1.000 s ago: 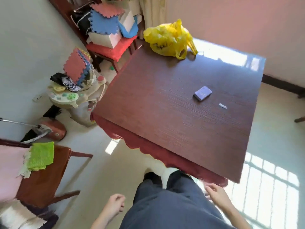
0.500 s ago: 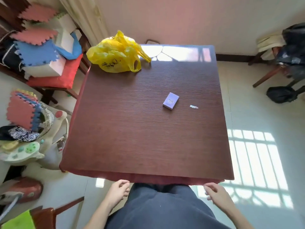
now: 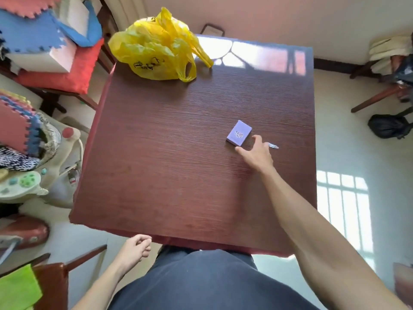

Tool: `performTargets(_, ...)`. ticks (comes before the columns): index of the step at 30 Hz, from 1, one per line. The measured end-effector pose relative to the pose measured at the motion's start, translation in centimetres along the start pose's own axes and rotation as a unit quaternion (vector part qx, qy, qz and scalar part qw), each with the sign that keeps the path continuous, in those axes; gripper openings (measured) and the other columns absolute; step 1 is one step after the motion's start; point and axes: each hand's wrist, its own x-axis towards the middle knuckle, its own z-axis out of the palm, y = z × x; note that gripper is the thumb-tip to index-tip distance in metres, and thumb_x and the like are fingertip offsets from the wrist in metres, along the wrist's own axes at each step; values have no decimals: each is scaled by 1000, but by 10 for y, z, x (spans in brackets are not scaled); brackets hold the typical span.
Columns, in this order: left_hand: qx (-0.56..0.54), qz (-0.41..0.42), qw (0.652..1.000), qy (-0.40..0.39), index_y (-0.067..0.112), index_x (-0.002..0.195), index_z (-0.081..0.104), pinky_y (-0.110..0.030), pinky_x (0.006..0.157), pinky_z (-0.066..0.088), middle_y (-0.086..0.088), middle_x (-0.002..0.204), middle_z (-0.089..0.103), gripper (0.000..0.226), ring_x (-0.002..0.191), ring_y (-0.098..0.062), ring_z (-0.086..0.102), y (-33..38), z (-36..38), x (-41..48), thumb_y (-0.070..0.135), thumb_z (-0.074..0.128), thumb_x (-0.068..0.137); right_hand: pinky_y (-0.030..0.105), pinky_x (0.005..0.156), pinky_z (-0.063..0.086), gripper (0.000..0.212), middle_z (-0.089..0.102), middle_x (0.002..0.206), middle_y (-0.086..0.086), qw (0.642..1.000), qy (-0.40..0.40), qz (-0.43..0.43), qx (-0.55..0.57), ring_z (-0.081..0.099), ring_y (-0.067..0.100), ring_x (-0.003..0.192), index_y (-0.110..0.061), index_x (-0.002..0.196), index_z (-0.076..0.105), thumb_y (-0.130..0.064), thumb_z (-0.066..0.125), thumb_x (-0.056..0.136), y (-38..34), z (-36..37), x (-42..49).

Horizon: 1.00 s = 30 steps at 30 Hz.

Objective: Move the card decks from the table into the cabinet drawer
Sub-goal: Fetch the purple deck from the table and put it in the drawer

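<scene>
A home living room is showing: wooden table (image 3: 178, 164), cushioned chair (image 3: 67, 79), foam play mats (image 3: 29, 36), tiled floor (image 3: 348, 142).

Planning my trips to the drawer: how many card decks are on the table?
1. A purple card deck lies right of the table's centre, just beyond the right hand. The yellow bag could hide others.

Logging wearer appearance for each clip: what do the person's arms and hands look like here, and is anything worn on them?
Both arms are bare up to the picture's edge: no sleeves, gloves, watch, rings or bracelets show. The right hand and left hand carry no visible markings. The only clothing in view is dark navy fabric over the lap and body.
</scene>
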Motion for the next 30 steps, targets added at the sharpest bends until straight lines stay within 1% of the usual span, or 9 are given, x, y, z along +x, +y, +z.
performTargets(3, -10, 0, 1000, 5, 9, 99, 63, -20, 52, 37, -10, 80, 62, 10, 59, -15, 53, 20, -3, -3, 12, 54, 99, 50, 99, 45, 90, 32, 144, 10, 996, -5, -50, -80, 59, 42, 115, -31, 150, 28, -49, 76, 76, -21, 4, 30)
performTargets(7, -11, 1, 1000, 14, 9, 99, 65, -24, 56, 37, -12, 83, 64, 10, 61, -16, 53, 37, -6, -3, 13, 55, 98, 53, 103, 40, 95, 17, 162, 7, 965, -18, -104, -239, 41, 40, 134, -40, 154, 24, -39, 79, 76, -37, 7, 59)
performTargets(10, -6, 5, 1000, 22, 10, 100, 66, -25, 58, 39, -12, 85, 67, 11, 63, -16, 56, 44, -8, -2, 14, 56, 97, 52, 102, 39, 91, 28, 158, 6, 947, -35, -142, -288, 36, 33, 137, -40, 153, 29, -32, 79, 77, -40, 7, 71)
performTargets(13, -1, 5, 1000, 24, 13, 100, 67, -25, 62, 43, -11, 88, 68, 12, 67, -16, 60, 47, -9, -4, 16, 56, 97, 50, 98, 43, 82, 42, 144, 9, 943, -53, -159, -287, 44, 33, 128, -35, 149, 38, -28, 77, 77, -39, 9, 76)
performTargets(17, 5, 7, 999, 33, 11, 101, 66, -23, 58, 41, -11, 86, 67, 12, 64, -15, 58, 49, -8, -10, 14, 55, 97, 46, 93, 45, 68, 48, 131, 12, 947, -51, -182, -261, 47, 35, 117, -28, 135, 49, -30, 78, 73, -34, 9, 74)
performTargets(20, 7, 15, 999, 41, 14, 100, 66, -23, 59, 42, -10, 87, 68, 11, 65, -14, 59, 50, -5, -17, 16, 55, 97, 43, 91, 45, 66, 50, 127, 9, 967, -58, -178, -171, 47, 33, 116, -29, 131, 52, -40, 77, 71, -23, 9, 62)
performTargets(24, 8, 28, 999, 45, 18, 100, 65, -23, 61, 43, -6, 87, 68, 11, 68, -13, 61, 42, -1, -28, 19, 54, 98, 36, 90, 46, 56, 60, 112, -5, 986, -75, -111, 95, 57, 16, 104, -38, 125, 57, -50, 71, 72, -3, 5, 19)
performTargets(27, 16, 37, 998, 41, 17, 101, 65, -23, 60, 42, -6, 86, 67, 12, 67, -12, 60, 27, -1, -33, 19, 54, 98, 33, 73, 46, 42, 67, 90, -6, 932, -120, -47, 340, 63, 13, 76, -29, 112, 65, -50, 65, 75, 15, 1, -28)
performTargets(30, 36, 37, 998, 23, 10, 103, 64, -21, 52, 37, -7, 80, 63, 12, 59, -12, 54, 7, -7, -35, 15, 55, 98, 31, 61, 39, 42, 69, 98, 6, 840, -163, 46, 516, 61, 20, 72, -21, 110, 68, -50, 54, 82, 46, 8, -83)
